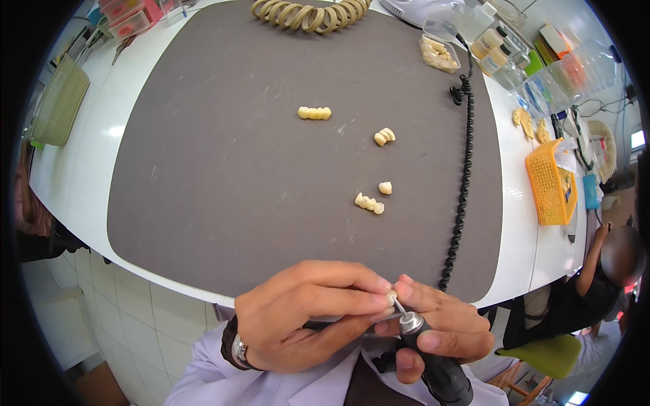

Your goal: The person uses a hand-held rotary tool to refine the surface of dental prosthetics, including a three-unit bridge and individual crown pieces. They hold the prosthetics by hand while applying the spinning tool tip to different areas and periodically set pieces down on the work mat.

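Note:
Between the fingertips of my left hand is a small cream dental crown, mostly covered by the fingers. My right hand is wrapped round a black rotary handpiece with a silver nose. Its thin bur meets the crown at my left fingertips. On the grey mat ahead lie a four-tooth dental bridge, a shorter bridge, a single crown and another bridge close beside it.
A coiled black cord runs along the mat's right side. A clear box of tooth pieces, bottles and an orange basket stand on the right. A beige coiled hose lies at the back. A person sits at right.

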Motion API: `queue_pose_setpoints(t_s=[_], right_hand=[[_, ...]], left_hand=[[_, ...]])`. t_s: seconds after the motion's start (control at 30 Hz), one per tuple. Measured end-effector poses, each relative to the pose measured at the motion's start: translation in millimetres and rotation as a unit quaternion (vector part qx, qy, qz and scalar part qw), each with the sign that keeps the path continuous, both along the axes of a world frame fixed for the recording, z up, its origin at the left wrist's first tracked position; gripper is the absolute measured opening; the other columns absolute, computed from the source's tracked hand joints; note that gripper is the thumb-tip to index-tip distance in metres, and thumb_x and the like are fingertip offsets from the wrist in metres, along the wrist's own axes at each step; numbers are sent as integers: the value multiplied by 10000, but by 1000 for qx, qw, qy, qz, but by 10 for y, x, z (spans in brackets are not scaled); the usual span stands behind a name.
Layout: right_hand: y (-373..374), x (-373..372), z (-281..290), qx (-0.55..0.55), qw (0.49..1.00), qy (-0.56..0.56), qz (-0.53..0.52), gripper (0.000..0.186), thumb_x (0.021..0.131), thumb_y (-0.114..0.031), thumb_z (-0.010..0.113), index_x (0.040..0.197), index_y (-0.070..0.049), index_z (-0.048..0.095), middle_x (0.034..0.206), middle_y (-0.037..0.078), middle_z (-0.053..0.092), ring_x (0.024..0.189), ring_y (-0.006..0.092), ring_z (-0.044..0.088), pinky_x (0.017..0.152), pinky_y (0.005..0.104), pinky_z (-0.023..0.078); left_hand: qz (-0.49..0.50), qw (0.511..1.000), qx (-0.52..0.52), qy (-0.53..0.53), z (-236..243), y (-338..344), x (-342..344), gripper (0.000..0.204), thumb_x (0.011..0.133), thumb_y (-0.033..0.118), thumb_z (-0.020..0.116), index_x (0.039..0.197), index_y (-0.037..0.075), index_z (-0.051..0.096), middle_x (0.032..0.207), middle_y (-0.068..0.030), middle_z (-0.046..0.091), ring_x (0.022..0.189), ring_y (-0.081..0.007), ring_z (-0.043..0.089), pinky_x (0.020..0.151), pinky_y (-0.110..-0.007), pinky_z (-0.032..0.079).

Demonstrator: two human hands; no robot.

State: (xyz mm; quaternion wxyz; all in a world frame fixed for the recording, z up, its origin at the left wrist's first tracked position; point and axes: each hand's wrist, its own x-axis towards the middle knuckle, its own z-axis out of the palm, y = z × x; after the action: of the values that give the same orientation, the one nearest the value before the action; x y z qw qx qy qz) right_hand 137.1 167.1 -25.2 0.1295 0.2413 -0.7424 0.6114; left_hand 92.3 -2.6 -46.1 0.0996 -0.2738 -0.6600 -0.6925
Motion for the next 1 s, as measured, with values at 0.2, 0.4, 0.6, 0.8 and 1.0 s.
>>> queue_pose_setpoints(t_s=[0.2,0.4,0.6,0.8,1.0], right_hand=[[64,5,-98,31,998,30,36,385,736,-4,690,1042,-39,458,833,220,649,906,423,622,833,542,468],[106,84,-153,-2,999,34,5,396,798,-91,594,1117,-38,367,920,220,629,976,348,547,893,476,354],[566,3,300,-23,850,-490,193,531,868,-212,458,1309,-19,234,1071,181,602,1234,235,352,1065,388,82],[712,128,-38,1,907,-342,246,522,898,-264,307,1296,74,307,1097,172,594,1343,202,234,1121,333,13],[603,110,-176,-17,962,-180,204,460,885,-184,401,1288,15,302,1188,238,487,1255,230,348,1017,317,186]], left_hand=[[-23,999,44,5,-69,-20,-49,210,683,-44,734,864,-11,633,872,-168,633,698,-185,646,602,-242,536],[-24,996,83,-22,-82,-2,-15,208,694,-35,730,879,-3,641,891,-157,639,722,-184,647,620,-246,528],[-22,997,76,-10,-88,9,-38,205,690,-51,709,873,9,639,890,-140,638,730,-180,643,614,-240,516],[2,1000,24,-15,-64,25,7,221,675,-67,698,869,8,625,913,-126,629,722,-178,637,604,-239,514],[41,997,-23,56,-83,31,-13,225,664,-72,691,867,-2,625,900,-111,626,700,-178,636,586,-238,524]])
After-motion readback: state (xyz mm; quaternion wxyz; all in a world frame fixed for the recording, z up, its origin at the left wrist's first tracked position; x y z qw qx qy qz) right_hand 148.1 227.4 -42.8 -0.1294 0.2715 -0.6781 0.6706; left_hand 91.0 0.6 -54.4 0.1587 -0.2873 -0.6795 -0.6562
